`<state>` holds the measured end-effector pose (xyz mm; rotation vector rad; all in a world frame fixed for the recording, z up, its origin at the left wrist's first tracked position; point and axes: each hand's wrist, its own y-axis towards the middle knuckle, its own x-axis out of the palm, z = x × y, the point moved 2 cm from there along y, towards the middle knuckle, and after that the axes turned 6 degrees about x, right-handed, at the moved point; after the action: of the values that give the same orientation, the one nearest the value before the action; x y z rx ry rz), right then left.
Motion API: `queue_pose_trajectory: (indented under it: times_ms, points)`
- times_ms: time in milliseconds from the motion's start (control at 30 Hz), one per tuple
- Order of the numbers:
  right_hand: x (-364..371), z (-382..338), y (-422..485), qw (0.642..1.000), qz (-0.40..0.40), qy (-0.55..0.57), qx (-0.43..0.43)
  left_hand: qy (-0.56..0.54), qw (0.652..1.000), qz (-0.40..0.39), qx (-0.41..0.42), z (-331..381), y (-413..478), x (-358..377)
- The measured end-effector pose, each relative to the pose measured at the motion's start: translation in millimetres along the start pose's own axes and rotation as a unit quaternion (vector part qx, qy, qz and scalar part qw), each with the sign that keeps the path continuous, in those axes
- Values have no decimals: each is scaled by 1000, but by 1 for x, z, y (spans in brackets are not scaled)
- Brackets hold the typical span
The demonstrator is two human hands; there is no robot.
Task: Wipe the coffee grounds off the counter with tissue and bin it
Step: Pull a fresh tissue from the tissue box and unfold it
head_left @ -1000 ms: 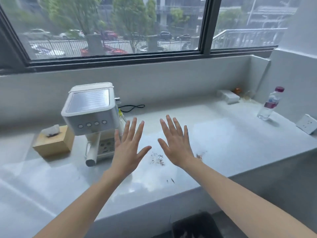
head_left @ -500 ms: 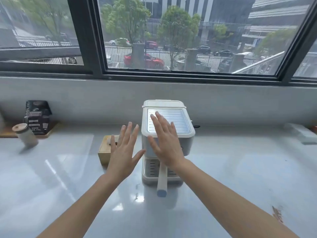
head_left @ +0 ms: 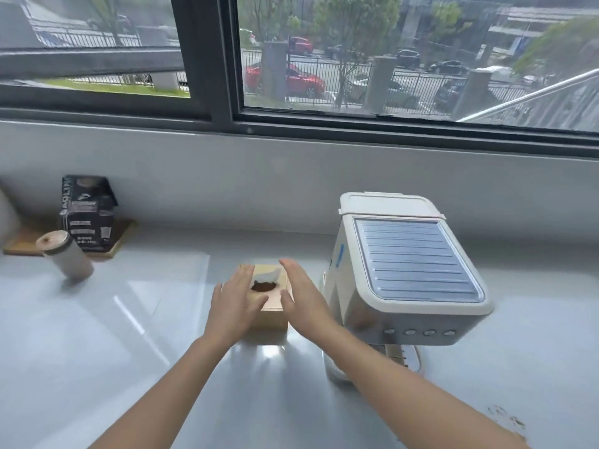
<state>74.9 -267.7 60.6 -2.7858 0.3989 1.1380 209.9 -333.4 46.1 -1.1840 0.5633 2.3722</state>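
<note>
A wooden tissue box stands on the grey counter, left of the coffee machine, with a white tissue poking out of its dark round hole. My left hand hovers flat over the box's left side, fingers apart and empty. My right hand is stretched over the box's right edge, also flat and empty. Brown coffee grounds are scattered on the counter at the lower right, beside my right forearm.
A white coffee machine stands right of the box, its portafilter handle jutting toward me. At far left a black carton sits on a wooden tray, with a lidded jar in front. The wall and window run behind.
The view has swung left and closer, so the grounds now sit at the lower right. Both hands have moved from the spill, past the machine, to the tissue box.
</note>
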Motion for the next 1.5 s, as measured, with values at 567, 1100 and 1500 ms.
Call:
queue_pose_trajectory:
  times_ms: [567,1100,1500]
  points:
    - [35,25,62,988,64,18,140,-177,978,102,-44,-60,38,13]
    - [-17,-50,25,960,146,239,17,-426,900,87,-43,10,30,-89]
    - [31,27,4,989,70,14,131,-171,972,-55,-154,-26,-30,9]
